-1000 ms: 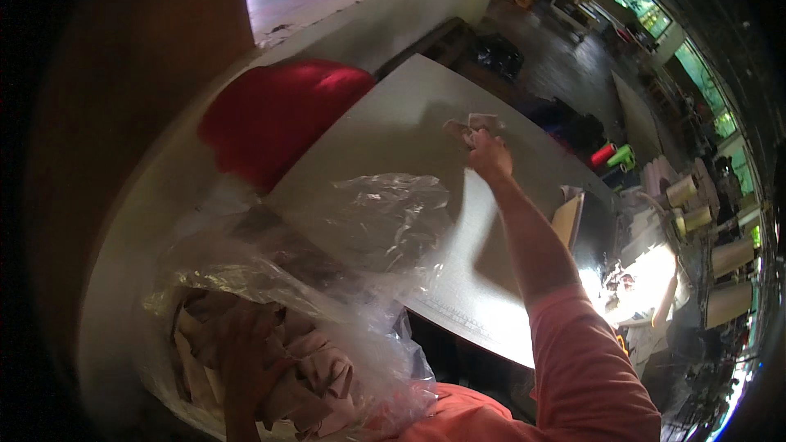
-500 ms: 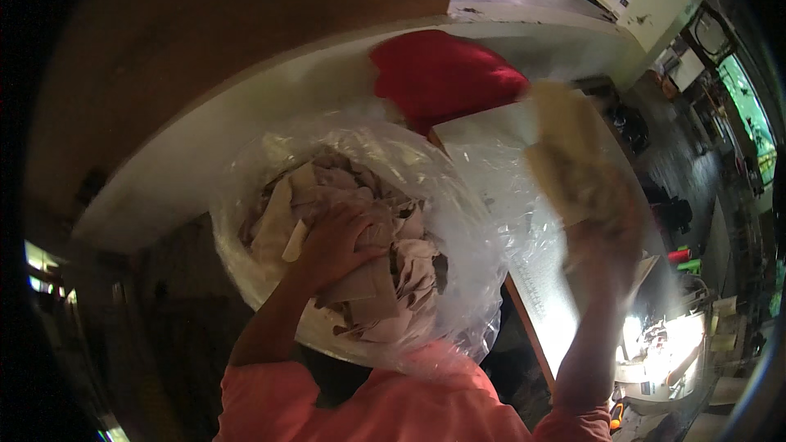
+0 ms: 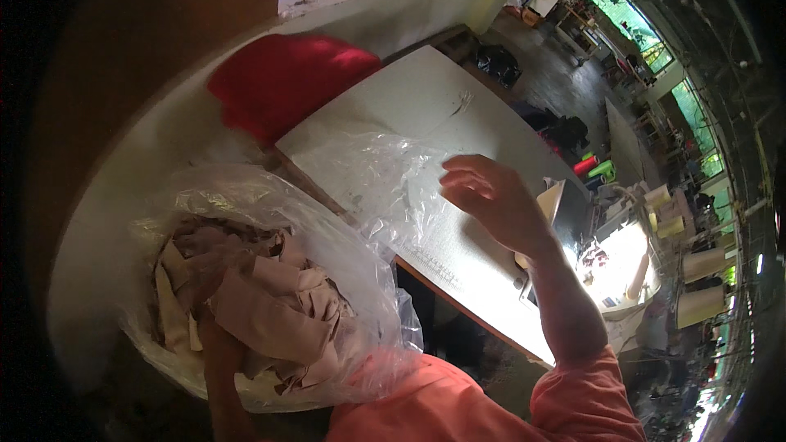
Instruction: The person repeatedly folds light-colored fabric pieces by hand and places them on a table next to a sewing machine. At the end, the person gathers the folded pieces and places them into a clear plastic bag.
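Note:
A large clear plastic bag [image 3: 360, 278] stands wide-mouthed at my lower left, full of crumpled pinkish-beige fabric pieces [image 3: 278, 311]. My left hand [image 3: 209, 282] reaches inside among these pieces; fabric covers its fingers, so their grip is hidden. Over the white table my right hand [image 3: 487, 196] hangs bent at the wrist, its fingers loosely curled, thumb apart, and nothing in it. Below and left of that hand, a loose part of clear plastic film [image 3: 393, 188] spreads across the tabletop.
The white table [image 3: 426, 98] stretches from centre to right, with a brightly lit sewing machine [image 3: 565, 221] at its right end. Red cloth [image 3: 286, 86] lies at its far left, by a low pale wall [image 3: 131, 147]. Thread cones [image 3: 700, 266] stand at the right.
The view has swung right, so the bag and table sit further left. My right hand, which held beige fabric in a blur, is now empty. My left hand is deeper among the pieces.

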`<state>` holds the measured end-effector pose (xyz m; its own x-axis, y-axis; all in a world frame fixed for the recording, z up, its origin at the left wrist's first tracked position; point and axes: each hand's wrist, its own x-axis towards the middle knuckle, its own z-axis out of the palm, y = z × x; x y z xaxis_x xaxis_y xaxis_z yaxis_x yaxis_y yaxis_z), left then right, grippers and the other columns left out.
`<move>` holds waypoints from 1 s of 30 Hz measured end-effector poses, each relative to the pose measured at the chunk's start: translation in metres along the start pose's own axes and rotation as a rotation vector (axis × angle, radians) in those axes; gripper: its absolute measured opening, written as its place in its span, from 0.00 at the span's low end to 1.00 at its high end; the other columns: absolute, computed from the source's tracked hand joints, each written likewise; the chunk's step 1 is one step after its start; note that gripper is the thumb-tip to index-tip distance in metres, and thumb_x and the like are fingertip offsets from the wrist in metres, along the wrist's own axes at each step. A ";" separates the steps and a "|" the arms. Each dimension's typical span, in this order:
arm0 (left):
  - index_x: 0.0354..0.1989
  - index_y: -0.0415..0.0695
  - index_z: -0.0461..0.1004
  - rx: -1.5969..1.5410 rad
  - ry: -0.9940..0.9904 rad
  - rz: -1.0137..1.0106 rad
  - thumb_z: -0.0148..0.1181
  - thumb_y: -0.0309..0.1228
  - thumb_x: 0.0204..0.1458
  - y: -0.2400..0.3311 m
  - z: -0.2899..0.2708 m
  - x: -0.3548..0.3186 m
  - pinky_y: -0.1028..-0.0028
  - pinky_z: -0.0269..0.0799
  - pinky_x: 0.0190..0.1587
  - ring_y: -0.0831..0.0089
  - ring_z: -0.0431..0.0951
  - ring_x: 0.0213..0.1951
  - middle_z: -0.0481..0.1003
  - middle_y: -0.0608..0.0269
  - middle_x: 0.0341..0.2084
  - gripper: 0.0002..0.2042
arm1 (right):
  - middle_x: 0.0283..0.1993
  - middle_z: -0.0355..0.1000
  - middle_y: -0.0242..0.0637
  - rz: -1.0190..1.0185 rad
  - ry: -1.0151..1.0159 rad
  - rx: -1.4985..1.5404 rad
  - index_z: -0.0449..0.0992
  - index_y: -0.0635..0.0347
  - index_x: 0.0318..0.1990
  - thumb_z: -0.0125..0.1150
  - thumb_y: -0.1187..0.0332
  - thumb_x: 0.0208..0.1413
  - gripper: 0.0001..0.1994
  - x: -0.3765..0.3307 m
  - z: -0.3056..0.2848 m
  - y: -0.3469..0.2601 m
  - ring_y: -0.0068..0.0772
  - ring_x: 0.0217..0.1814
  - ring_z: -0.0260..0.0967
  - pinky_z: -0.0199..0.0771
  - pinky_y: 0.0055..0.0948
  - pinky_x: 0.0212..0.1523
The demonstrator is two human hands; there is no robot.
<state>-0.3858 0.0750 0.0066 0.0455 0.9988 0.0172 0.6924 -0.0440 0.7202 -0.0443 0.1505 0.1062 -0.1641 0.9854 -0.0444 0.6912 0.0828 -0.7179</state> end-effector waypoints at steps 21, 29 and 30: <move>0.48 0.38 0.58 -0.054 0.075 -0.177 0.55 0.31 0.40 -0.006 0.022 0.017 0.69 0.58 0.48 0.61 0.63 0.47 0.63 0.51 0.45 0.25 | 0.36 0.71 0.40 0.594 -0.891 -1.093 0.74 0.53 0.34 0.53 0.57 0.42 0.14 0.045 -0.180 0.313 0.38 0.37 0.69 0.67 0.32 0.39; 0.46 0.39 0.60 0.038 0.065 -0.223 0.56 0.32 0.38 -0.020 0.036 0.030 0.68 0.59 0.48 0.60 0.63 0.47 0.63 0.51 0.44 0.24 | 0.34 0.71 0.43 0.964 -0.722 -0.954 0.74 0.63 0.33 0.58 0.59 0.39 0.16 0.052 -0.172 0.318 0.39 0.32 0.70 0.69 0.33 0.35; 0.46 0.39 0.60 0.042 0.060 -0.212 0.56 0.32 0.37 -0.022 0.037 0.032 0.68 0.59 0.47 0.60 0.63 0.47 0.63 0.51 0.44 0.24 | 0.32 0.71 0.46 0.942 -0.521 -1.029 0.74 0.65 0.31 0.59 0.62 0.39 0.14 0.048 -0.188 0.319 0.41 0.31 0.70 0.69 0.34 0.34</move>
<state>-0.3727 0.1075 -0.0344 -0.1460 0.9852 -0.0894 0.7112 0.1674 0.6828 0.3012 0.2521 0.0057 0.5411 0.5904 -0.5988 0.8288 -0.2540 0.4985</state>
